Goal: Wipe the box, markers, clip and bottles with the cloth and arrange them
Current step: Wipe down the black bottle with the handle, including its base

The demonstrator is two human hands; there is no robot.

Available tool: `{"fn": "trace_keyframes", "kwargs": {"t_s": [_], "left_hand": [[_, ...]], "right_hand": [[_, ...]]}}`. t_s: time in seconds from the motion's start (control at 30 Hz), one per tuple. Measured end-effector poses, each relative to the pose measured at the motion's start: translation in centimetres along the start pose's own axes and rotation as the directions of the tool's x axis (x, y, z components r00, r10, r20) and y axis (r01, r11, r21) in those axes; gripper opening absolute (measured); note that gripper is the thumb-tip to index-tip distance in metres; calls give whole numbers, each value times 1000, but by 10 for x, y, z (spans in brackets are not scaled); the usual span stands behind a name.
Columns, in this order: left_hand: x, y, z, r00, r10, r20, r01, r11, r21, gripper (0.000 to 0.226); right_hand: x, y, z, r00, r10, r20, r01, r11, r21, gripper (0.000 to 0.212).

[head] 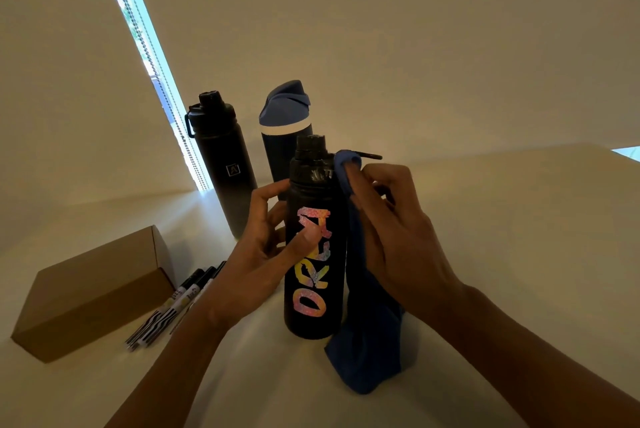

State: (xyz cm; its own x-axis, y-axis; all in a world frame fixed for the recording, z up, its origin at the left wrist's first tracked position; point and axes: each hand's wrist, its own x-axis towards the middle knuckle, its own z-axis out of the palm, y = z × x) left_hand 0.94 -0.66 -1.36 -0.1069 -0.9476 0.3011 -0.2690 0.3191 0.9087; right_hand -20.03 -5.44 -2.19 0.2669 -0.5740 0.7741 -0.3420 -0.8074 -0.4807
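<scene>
A black bottle with colourful "DREAM" lettering (313, 310) stands upright on the white table (502, 237). My left hand (263, 254) grips its left side, thumb across the letters. My right hand (391, 230) holds a blue cloth (367, 351) against the bottle's right shoulder; the cloth hangs down to the table. Behind stand a black bottle with a handle lid (221, 164) and a navy bottle with a blue lid (284, 130). A brown cardboard box (90, 292) lies at the left, with several markers (173, 306) beside it. No clip is visible.
A cream wall rises behind the table. A bright window strip with a bead chain (152, 57) runs down the left of it. Bare tabletop lies to the right of my hands.
</scene>
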Motion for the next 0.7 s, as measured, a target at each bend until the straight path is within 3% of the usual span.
{"fn": "trace_keyframes", "kwargs": {"t_s": [0.2, 0.37, 0.6, 0.7], "left_hand": [[0, -4, 1, 1000, 9, 1, -9, 999, -38, 69], [0, -3, 5, 996, -36, 85, 38, 999, -25, 61], [-1, -4, 4, 999, -22, 47, 27, 994, -104, 72], [-1, -4, 4, 998, -28, 51, 32, 996, -78, 75]], "right_hand": [[-9, 5, -2, 994, -39, 100, 40, 999, -10, 41], [4, -3, -7, 992, -123, 38, 126, 988, -91, 41], [-7, 12, 2, 993, -94, 68, 97, 995, -33, 39], [3, 7, -4, 991, -126, 53, 131, 986, -103, 44]]}}
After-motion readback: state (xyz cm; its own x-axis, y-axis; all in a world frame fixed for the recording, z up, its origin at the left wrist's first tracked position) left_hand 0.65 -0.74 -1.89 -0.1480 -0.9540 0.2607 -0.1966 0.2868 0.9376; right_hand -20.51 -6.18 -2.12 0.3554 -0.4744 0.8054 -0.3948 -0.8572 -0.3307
